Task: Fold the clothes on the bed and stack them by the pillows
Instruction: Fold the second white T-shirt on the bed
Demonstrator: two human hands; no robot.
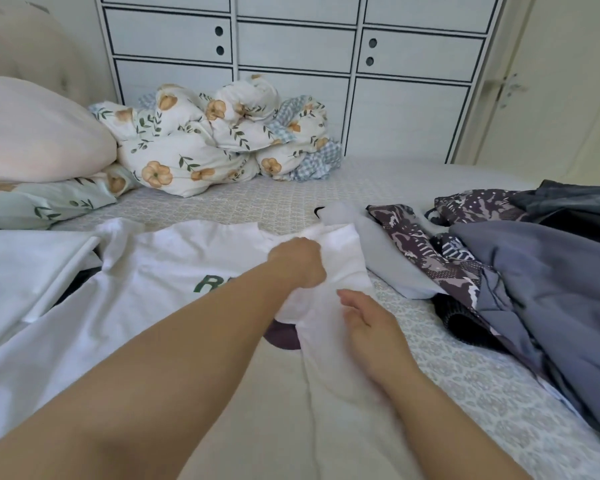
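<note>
The white T-shirt (160,271), spread on the bed (465,362) well short of the pillows (32,133), is gripped at its sleeve by the left hand (300,261), apparently for folding inward, while the body is steadied by the flat, open-fingered right hand (368,323).

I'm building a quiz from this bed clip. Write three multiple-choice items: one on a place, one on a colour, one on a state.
1. Where does the floral duvet lie?
A. bundled at the bed's far edge, before the drawers
B. under the white T-shirt
C. on the floor

2. What colour is the lettering on the white T-shirt?
A. red
B. green
C. black

3. What is the left hand doing?
A. resting flat on the mattress
B. gripping the T-shirt's fabric
C. holding a pillow

Key: 1 A, it is heaped beside the pink pillow; 2 B, a green letter shows beside the forearm; 3 B, its fingers curl round bunched white cloth.
</note>
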